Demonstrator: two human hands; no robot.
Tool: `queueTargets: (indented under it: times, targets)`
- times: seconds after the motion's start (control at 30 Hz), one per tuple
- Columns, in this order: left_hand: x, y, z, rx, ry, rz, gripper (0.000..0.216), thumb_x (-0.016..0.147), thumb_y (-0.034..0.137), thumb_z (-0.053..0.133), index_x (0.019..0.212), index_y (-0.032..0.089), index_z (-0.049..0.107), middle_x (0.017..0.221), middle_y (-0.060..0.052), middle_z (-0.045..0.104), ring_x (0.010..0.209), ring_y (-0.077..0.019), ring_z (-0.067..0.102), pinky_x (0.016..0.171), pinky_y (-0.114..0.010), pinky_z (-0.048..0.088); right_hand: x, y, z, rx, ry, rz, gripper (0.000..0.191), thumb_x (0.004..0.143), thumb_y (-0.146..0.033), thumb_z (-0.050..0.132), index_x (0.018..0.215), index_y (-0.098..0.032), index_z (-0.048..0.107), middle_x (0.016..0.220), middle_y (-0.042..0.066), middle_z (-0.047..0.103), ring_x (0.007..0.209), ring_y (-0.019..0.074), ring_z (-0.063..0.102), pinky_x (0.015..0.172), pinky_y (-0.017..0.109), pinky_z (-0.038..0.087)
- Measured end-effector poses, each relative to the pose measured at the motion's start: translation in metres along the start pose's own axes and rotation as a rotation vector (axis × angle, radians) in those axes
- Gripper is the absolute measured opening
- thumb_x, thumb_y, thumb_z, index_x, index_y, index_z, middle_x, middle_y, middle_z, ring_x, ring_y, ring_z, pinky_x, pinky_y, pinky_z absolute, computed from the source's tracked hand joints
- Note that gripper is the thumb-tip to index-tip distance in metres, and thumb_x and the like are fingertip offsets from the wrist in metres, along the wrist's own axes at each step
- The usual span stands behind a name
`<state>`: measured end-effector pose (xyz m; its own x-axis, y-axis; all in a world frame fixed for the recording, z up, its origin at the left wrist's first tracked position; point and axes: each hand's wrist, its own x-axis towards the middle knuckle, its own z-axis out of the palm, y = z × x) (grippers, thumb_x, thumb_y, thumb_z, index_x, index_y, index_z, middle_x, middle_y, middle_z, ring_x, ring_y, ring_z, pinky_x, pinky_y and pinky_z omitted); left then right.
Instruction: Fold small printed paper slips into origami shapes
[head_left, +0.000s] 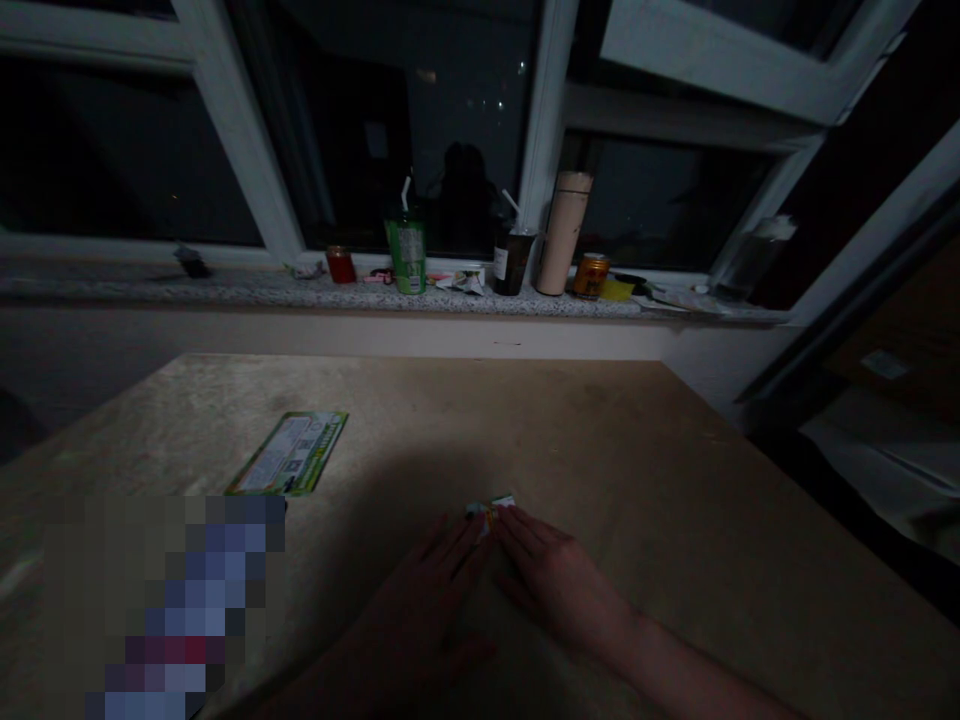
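A small folded piece of printed paper [489, 508] lies on the wooden table [615, 470] near its front middle. My left hand [431, 590] rests flat on the table with its fingers stretched toward the paper, fingertips touching its left edge. My right hand [551, 580] lies flat too, its fingertips pressing on the paper's right side. The light is dim and a shadow covers both hands.
A green and white leaflet [289, 455] lies on the table to the left. A pixelated patch [180, 610] covers the lower left. On the window sill [225, 290] stand a green cup [406, 255], a dark cup [512, 262], a tall tumbler [562, 235] and a can [590, 277].
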<state>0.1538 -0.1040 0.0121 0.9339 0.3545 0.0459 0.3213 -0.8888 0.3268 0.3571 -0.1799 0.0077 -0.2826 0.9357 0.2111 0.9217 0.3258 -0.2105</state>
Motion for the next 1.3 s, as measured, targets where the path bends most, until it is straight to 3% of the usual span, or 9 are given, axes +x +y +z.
queueTargets:
  times: [0.4, 0.67, 0.97, 1.13, 1.3]
  targets:
    - [-0.002, -0.004, -0.001, 0.032, -0.012, 0.029, 0.083, 0.083, 0.046, 0.061, 0.149, 0.019, 0.018, 0.154, -0.009, 0.019, 0.139, -0.0307, 0.019, 0.112, -0.050, 0.020, -0.006, 0.002, -0.004, 0.021, -0.068, 0.053, 0.059, 0.091, -0.045, 0.048, 0.140, -0.014, 0.039, 0.144, 0.010, 0.041, 0.132, 0.0245, 0.038, 0.110, 0.043, 0.032]
    - [-0.007, -0.010, 0.000, -0.011, 0.020, 0.053, 0.080, 0.088, 0.044, 0.056, 0.150, 0.023, 0.010, 0.155, -0.006, 0.014, 0.139, -0.0302, 0.017, 0.112, -0.050, 0.019, -0.008, 0.003, -0.005, 0.063, -0.073, 0.048, 0.058, 0.092, -0.042, 0.047, 0.143, -0.016, 0.034, 0.146, 0.009, 0.038, 0.135, 0.0232, 0.034, 0.113, 0.046, 0.026]
    - [-0.002, -0.004, -0.006, -0.007, -0.017, 0.009, 0.089, 0.081, 0.040, 0.062, 0.150, 0.026, 0.007, 0.155, -0.004, 0.015, 0.138, -0.0300, 0.020, 0.112, -0.047, 0.020, -0.011, 0.011, -0.006, 0.168, -0.059, 0.032, 0.062, 0.090, -0.033, 0.052, 0.145, -0.023, 0.027, 0.147, 0.007, 0.036, 0.136, 0.0213, 0.032, 0.112, 0.047, 0.024]
    - [-0.001, -0.001, -0.006, 0.002, -0.036, -0.019, 0.091, 0.078, 0.042, 0.066, 0.150, 0.025, 0.013, 0.154, -0.006, 0.017, 0.138, -0.0315, 0.022, 0.111, -0.050, 0.023, -0.012, 0.015, -0.006, 0.225, -0.010, 0.034, 0.051, 0.091, -0.023, 0.049, 0.140, -0.023, 0.038, 0.143, 0.007, 0.043, 0.132, 0.0182, 0.039, 0.112, 0.044, 0.027]
    - [0.000, -0.001, -0.001, 0.015, -0.023, -0.028, 0.090, 0.078, 0.046, 0.067, 0.149, 0.024, 0.016, 0.154, -0.008, 0.018, 0.138, -0.0325, 0.021, 0.110, -0.051, 0.023, -0.012, 0.015, -0.001, 0.024, 0.050, -0.014, 0.038, 0.091, -0.027, 0.051, 0.129, -0.023, 0.053, 0.144, 0.012, 0.041, 0.136, 0.0275, 0.031, 0.108, 0.053, 0.031]
